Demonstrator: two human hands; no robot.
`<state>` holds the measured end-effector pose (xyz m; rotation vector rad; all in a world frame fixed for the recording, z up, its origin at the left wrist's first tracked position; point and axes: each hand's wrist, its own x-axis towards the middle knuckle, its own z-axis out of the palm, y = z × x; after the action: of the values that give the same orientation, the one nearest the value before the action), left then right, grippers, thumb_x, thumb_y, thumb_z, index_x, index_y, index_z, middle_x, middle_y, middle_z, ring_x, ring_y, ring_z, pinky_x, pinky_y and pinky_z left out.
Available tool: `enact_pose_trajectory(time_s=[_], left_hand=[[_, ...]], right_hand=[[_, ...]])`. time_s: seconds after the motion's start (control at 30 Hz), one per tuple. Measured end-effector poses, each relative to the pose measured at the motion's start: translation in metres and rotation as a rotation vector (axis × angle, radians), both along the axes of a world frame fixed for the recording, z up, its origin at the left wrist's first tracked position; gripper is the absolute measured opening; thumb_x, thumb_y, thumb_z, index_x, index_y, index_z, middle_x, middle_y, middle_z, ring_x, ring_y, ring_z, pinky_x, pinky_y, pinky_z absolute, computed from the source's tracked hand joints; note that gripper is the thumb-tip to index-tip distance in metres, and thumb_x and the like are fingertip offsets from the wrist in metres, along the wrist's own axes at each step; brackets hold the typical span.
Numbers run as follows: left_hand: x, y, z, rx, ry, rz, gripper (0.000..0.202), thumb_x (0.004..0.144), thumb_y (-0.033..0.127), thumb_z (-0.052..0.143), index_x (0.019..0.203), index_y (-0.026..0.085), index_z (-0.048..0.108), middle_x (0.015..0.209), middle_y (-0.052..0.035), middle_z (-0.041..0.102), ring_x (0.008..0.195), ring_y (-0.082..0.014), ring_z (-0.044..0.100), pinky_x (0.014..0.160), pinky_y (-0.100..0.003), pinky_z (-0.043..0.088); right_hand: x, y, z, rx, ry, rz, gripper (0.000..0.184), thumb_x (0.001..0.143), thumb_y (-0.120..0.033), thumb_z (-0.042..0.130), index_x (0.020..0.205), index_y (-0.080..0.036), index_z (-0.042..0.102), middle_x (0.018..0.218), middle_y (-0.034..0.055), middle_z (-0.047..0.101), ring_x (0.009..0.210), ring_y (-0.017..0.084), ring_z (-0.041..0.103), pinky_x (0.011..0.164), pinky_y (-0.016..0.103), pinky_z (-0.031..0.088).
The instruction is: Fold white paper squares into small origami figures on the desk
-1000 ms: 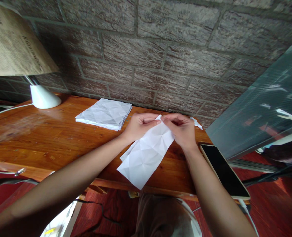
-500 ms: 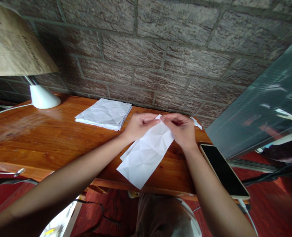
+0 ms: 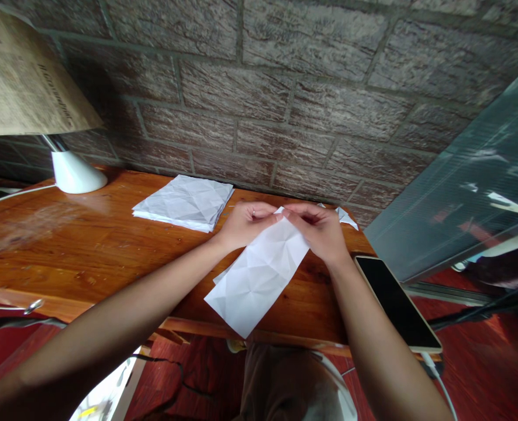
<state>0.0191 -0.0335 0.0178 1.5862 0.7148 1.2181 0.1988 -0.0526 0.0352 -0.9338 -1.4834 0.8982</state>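
Note:
A creased white paper sheet (image 3: 259, 275), folded into a long strip, lies slanted on the wooden table (image 3: 79, 245), its near end reaching the table's front edge. My left hand (image 3: 244, 224) pinches the strip's far end from the left. My right hand (image 3: 320, 231) pinches the same end from the right, fingertips almost meeting those of the left hand. Both hands are closed on the paper. A stack of creased white sheets (image 3: 184, 203) rests to the left of my hands, apart from them.
A dark-screened phone (image 3: 397, 304) lies at the table's right edge, close to my right forearm. A lamp with a white base (image 3: 75, 173) and paper shade (image 3: 22, 82) stands at the back left. A brick wall (image 3: 285, 99) runs behind the table; a glass pane (image 3: 473, 175) is at right.
The strip's far end has been pressed slightly lower between the fingertips and the near end has shifted a little left. My hands have hardly moved.

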Motion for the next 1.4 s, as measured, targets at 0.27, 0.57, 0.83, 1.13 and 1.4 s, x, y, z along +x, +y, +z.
enact_pose_trajectory(time_s=[0.27, 0.57, 0.83, 1.13, 1.4], left_hand=[[-0.0009, 0.0022, -0.0014, 0.0, 0.005, -0.028, 0.039, 0.078, 0.049, 0.079, 0.094, 0.013, 0.079, 0.094, -0.0093, 0.081, 0.081, -0.0207, 0.074, 0.07, -0.028, 0.055], [-0.0016, 0.0039, -0.0038, -0.026, -0.022, -0.036, 0.038, 0.075, 0.045, 0.082, 0.096, 0.014, 0.079, 0.099, -0.01, 0.081, 0.085, -0.0224, 0.075, 0.076, -0.031, 0.057], [-0.0018, 0.0038, -0.0032, -0.05, -0.029, -0.032, 0.037, 0.073, 0.043, 0.083, 0.095, 0.013, 0.079, 0.097, -0.0095, 0.081, 0.084, -0.0225, 0.075, 0.073, -0.03, 0.057], [-0.0027, 0.0018, -0.0018, -0.03, -0.003, -0.028, 0.036, 0.076, 0.045, 0.081, 0.095, 0.014, 0.079, 0.095, -0.0088, 0.081, 0.081, -0.0214, 0.074, 0.07, -0.029, 0.056], [-0.0025, 0.0016, -0.0022, -0.022, -0.002, -0.039, 0.039, 0.077, 0.048, 0.08, 0.095, 0.013, 0.079, 0.095, -0.0091, 0.08, 0.078, -0.0206, 0.074, 0.068, -0.028, 0.055]], right_hand=[[0.0027, 0.0008, -0.0005, 0.006, -0.041, 0.026, 0.027, 0.074, -0.044, 0.085, 0.089, -0.022, 0.08, 0.087, 0.0036, 0.08, 0.073, 0.016, 0.071, 0.07, 0.029, 0.057], [0.0031, 0.0015, 0.0002, 0.009, -0.057, 0.026, 0.029, 0.074, -0.045, 0.085, 0.089, -0.021, 0.08, 0.087, 0.0041, 0.08, 0.073, 0.017, 0.071, 0.07, 0.03, 0.057], [0.0037, 0.0022, 0.0, 0.018, -0.061, 0.026, 0.026, 0.074, -0.043, 0.085, 0.089, -0.021, 0.08, 0.088, 0.004, 0.08, 0.074, 0.017, 0.071, 0.07, 0.029, 0.057], [0.0035, 0.0012, 0.0009, 0.021, -0.07, 0.027, 0.025, 0.075, -0.043, 0.084, 0.088, -0.022, 0.08, 0.086, 0.0033, 0.08, 0.073, 0.016, 0.07, 0.068, 0.028, 0.056], [0.0035, 0.0006, 0.0025, 0.016, -0.084, 0.033, 0.029, 0.075, -0.047, 0.083, 0.087, -0.021, 0.079, 0.084, 0.0036, 0.079, 0.072, 0.017, 0.07, 0.067, 0.029, 0.056]])
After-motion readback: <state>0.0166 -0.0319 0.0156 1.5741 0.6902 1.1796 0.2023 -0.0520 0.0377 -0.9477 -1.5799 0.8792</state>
